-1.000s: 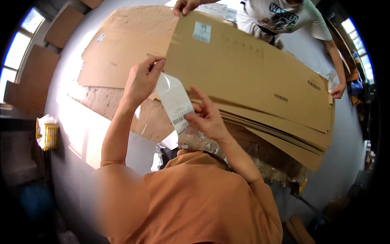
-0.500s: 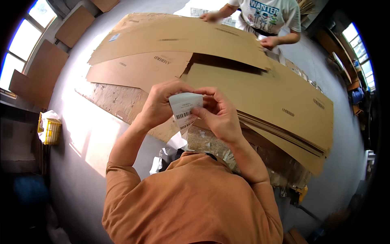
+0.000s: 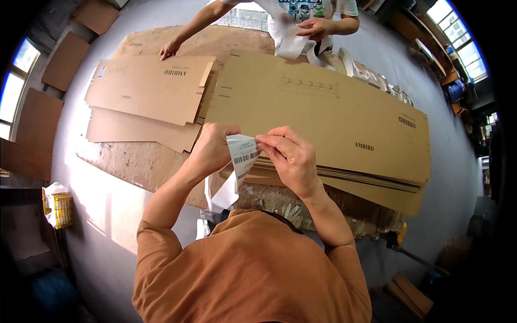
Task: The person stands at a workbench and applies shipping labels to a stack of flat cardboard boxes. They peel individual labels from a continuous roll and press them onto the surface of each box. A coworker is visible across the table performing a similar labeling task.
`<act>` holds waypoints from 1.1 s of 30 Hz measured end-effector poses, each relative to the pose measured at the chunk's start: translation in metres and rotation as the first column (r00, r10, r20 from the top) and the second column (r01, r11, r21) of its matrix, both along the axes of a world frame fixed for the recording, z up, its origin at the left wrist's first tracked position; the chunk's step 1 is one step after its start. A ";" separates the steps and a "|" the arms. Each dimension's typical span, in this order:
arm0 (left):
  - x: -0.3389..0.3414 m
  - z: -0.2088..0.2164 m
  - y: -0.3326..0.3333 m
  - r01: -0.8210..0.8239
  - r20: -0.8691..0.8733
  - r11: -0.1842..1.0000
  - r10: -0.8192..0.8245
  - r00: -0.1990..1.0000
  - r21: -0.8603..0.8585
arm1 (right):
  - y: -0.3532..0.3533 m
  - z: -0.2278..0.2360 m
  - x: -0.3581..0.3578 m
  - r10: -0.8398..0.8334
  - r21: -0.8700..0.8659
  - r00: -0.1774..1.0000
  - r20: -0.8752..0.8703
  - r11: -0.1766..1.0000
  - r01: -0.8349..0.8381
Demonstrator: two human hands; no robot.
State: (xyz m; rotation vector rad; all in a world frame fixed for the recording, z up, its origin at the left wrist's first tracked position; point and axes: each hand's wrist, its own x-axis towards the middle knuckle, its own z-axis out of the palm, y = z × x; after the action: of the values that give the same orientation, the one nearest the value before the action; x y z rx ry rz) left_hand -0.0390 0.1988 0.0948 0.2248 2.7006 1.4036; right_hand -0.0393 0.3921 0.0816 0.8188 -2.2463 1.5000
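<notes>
Between my hands hangs a strip of white barcode labels (image 3: 243, 156), its tail curling down toward my waist. My left hand (image 3: 211, 146) is closed on the strip's left side. The fingers of my right hand (image 3: 288, 156) pinch its upper right corner. Beyond my hands lies a stack of flat brown cardboard boxes (image 3: 323, 118) with dark print and a line drawing on the top sheet. To its left, a smaller pile of flat cardboard (image 3: 153, 89) carries a small blue-and-white label at its far left corner.
Across the worn table (image 3: 118, 156) stands a co-worker; one hand (image 3: 170, 49) touches the left pile, the other (image 3: 316, 28) is near a white strip (image 3: 291, 47). A yellow basket (image 3: 63, 210) with a white bag sits on the floor at left. Cardboard sheets (image 3: 67, 60) lean by the window.
The co-worker's large cardboard sheet has moved left onto the smaller pile, uncovering the right stack. My right fingers have shifted to the label strip's edge, and more of its tail shows.
</notes>
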 end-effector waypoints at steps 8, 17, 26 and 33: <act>-0.062 -0.059 -0.018 -0.058 -0.041 0.980 0.051 0.998 -0.191 | 0.020 -0.014 -0.103 -0.063 -0.196 0.730 0.681 0.944 0.265; -0.098 -0.081 -0.011 0.225 -0.253 0.917 -0.315 0.915 -0.328 | 0.005 -0.084 -0.213 0.024 -0.133 0.575 0.818 0.980 0.147; -0.100 -0.091 -0.009 0.216 -0.291 0.910 -0.327 0.899 -0.354 | -0.001 -0.088 -0.214 -0.026 -0.083 0.581 0.814 0.984 0.159; -0.118 -0.095 -0.001 0.194 -0.383 0.896 -0.355 0.853 -0.399 | -0.005 -0.088 -0.215 -0.095 0.005 0.636 0.766 0.990 0.141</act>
State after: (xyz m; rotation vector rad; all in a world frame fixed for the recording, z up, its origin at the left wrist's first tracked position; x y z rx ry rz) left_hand -0.1570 0.1982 -0.0002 0.9781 3.0386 0.8491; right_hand -0.2540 0.3870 -0.0059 -0.0620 -2.7123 2.1041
